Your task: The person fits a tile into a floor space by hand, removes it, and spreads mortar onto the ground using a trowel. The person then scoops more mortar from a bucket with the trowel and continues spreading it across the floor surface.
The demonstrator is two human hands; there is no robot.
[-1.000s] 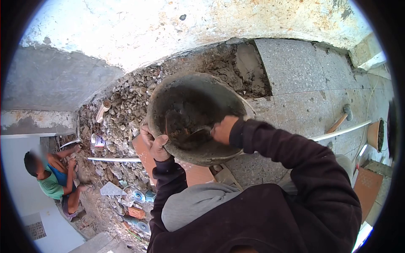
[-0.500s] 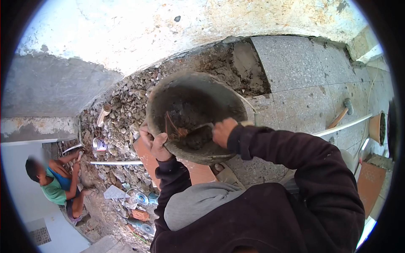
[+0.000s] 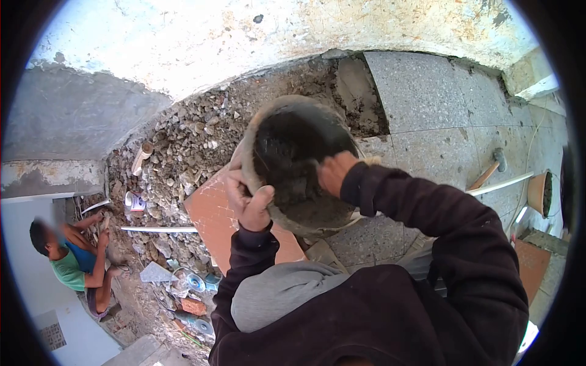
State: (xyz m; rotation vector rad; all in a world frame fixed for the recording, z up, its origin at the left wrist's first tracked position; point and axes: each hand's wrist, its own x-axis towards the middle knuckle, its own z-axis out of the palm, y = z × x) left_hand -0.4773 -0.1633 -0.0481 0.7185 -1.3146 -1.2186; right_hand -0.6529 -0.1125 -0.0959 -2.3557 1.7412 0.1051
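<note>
A mortar-caked bucket point(image 3: 249, 165) is tilted in front of me, its mouth facing up towards me. My left hand point(image 3: 249, 200) grips its near-left rim, thumb on the rim and fingers around the outer wall. Inside the mouth, my right hand point(image 3: 337, 172) is closed round the handle of a trowel point(image 3: 299, 174), whose pale handle end shows past my wrist. The trowel's blade lies dark against wet grey mortar point(image 3: 311, 210) in the bucket and is hard to make out.
Left of the bucket lies rubble point(image 3: 183, 140), with a reddish tile point(image 3: 213, 204) beneath my left arm. Grey floor tiles point(image 3: 427, 97) cover the right, where a hammer point(image 3: 491, 169) rests. Another person point(image 3: 76, 256) squats at far left; angle grinders point(image 3: 196, 282) lie nearby.
The bucket has tipped and shifted a little right, with my left hand moving along with it. My right hand and the trowel have moved slightly up and right inside it.
</note>
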